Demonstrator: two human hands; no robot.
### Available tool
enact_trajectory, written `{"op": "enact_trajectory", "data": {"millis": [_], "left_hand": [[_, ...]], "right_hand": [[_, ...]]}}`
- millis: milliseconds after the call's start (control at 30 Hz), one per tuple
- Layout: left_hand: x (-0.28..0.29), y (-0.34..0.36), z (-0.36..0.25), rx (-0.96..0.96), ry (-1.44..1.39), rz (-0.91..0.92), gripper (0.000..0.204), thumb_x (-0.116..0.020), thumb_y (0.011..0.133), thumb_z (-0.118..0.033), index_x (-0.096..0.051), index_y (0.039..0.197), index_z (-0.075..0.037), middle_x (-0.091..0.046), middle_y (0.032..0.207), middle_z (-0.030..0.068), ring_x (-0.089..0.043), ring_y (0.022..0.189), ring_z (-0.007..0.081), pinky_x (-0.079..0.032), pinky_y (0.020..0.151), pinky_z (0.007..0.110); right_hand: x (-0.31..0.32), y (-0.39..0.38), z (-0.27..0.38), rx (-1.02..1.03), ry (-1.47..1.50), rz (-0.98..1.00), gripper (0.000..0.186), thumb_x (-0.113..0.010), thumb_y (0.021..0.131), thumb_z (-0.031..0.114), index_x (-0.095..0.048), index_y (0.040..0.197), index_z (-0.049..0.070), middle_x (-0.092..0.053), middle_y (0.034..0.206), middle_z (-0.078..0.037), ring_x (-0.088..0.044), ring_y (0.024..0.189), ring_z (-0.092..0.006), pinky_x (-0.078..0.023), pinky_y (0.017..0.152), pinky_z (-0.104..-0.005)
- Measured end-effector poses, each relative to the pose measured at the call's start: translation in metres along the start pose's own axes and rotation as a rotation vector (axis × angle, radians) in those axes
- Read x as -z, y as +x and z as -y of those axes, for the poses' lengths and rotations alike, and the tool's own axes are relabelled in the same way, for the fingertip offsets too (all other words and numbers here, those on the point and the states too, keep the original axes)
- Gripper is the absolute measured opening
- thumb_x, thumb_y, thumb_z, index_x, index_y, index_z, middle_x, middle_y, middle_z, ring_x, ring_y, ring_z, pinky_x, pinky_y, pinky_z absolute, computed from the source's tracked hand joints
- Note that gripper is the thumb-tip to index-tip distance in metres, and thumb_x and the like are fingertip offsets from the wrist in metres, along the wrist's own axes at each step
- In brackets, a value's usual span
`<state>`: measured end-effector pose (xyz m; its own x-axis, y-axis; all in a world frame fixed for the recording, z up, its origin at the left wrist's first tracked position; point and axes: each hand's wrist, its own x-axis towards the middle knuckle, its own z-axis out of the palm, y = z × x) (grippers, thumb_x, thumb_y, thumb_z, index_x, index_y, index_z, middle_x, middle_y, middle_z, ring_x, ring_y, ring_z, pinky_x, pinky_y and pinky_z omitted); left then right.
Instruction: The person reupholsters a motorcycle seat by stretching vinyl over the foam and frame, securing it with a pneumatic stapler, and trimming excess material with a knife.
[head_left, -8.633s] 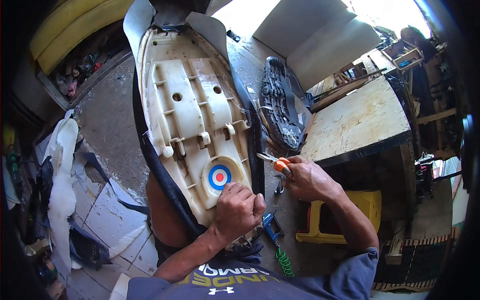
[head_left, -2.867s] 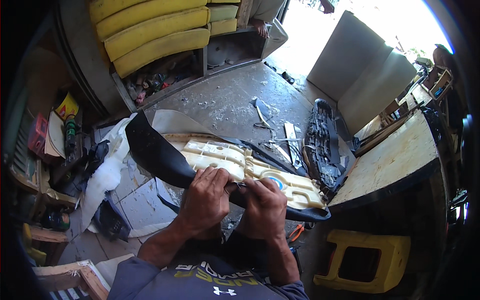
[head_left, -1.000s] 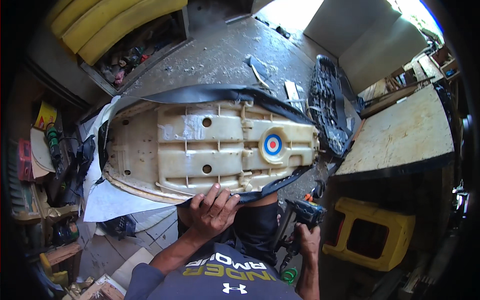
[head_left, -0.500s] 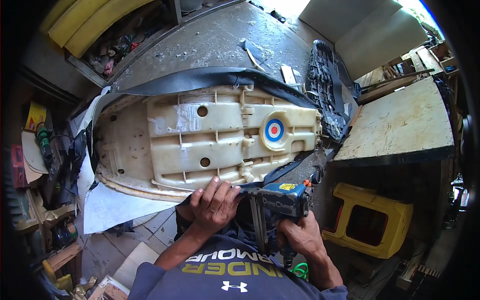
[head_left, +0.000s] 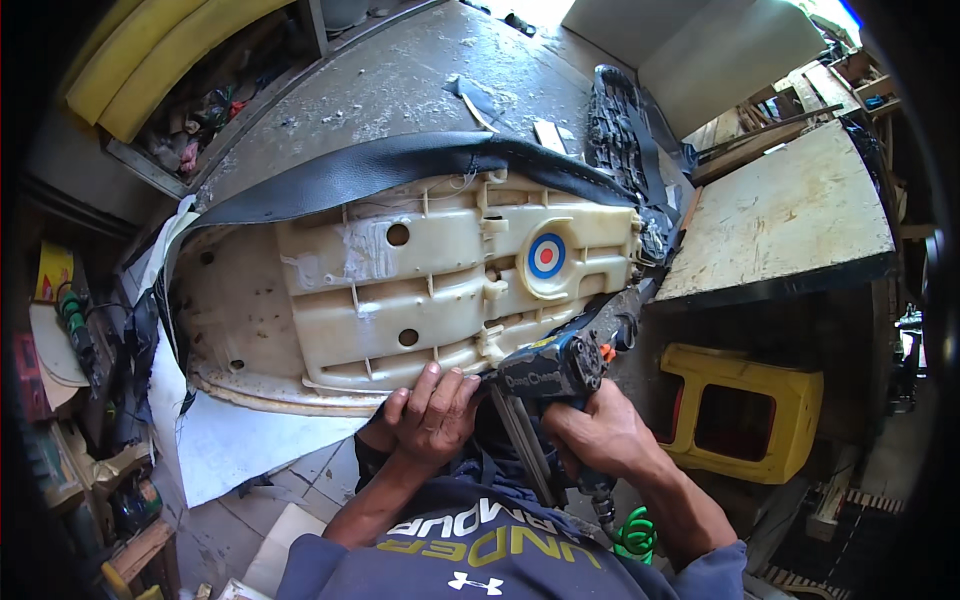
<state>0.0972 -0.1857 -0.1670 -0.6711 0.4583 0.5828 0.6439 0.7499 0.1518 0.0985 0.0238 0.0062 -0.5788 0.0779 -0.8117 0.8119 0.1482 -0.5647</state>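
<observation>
A cream plastic seat base (head_left: 395, 300) lies underside up across the front of me, with a round blue, white and red target mark on its right part. Black seat cover (head_left: 390, 180) wraps its far edge, and a white-backed flap (head_left: 240, 440) hangs loose at the near left. My left hand (head_left: 432, 415) is closed over the near edge, fingers pressing the cover against the base. My right hand (head_left: 605, 430) grips a blue and black staple gun (head_left: 550, 370), its nose at that edge just right of my left fingers. A green coiled hose (head_left: 636, 535) hangs below it.
Behind the seat is a grey dusty bench (head_left: 340, 110) with scraps on it. A black seat pan (head_left: 620, 130) lies at the far right. A pale board (head_left: 780, 215) and a yellow frame (head_left: 745, 415) stand to the right. Tools and scraps crowd the left side.
The staple gun has tilted and come slightly left, its nose closer to my left fingers. My left hand keeps its hold on the near edge. The whole view has shifted slightly.
</observation>
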Motion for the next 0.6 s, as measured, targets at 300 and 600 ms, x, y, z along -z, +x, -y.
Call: {"op": "enact_trajectory", "data": {"millis": [300,600], "left_hand": [[0.0,0.009,0.004,0.002,-0.015,-0.041,0.034,-0.083,0.088,-0.035,-0.076,0.119,-0.021,-0.069,0.125,-0.0036,-0.061,0.129,0.0211,-0.03,0.113,0.043],[0.017,0.006,0.003,-0.087,0.093,0.044,0.03,-0.078,0.09,-0.039,-0.074,0.119,-0.045,-0.059,0.122,-0.005,-0.05,0.128,0.0204,-0.027,0.112,0.045]], "right_hand": [[0.007,-0.007,-0.042,0.044,0.294,-0.098,0.012,-0.061,0.089,0.005,-0.065,0.096,-0.004,-0.061,0.067,-0.008,-0.061,0.049,-0.0189,-0.052,0.046,-0.0361],[0.011,-0.027,-0.09,0.109,0.178,-0.349,0.025,-0.065,0.084,0.002,-0.07,0.108,-0.003,-0.065,0.067,-0.007,-0.063,0.052,-0.0162,-0.051,0.048,-0.0326]]}}
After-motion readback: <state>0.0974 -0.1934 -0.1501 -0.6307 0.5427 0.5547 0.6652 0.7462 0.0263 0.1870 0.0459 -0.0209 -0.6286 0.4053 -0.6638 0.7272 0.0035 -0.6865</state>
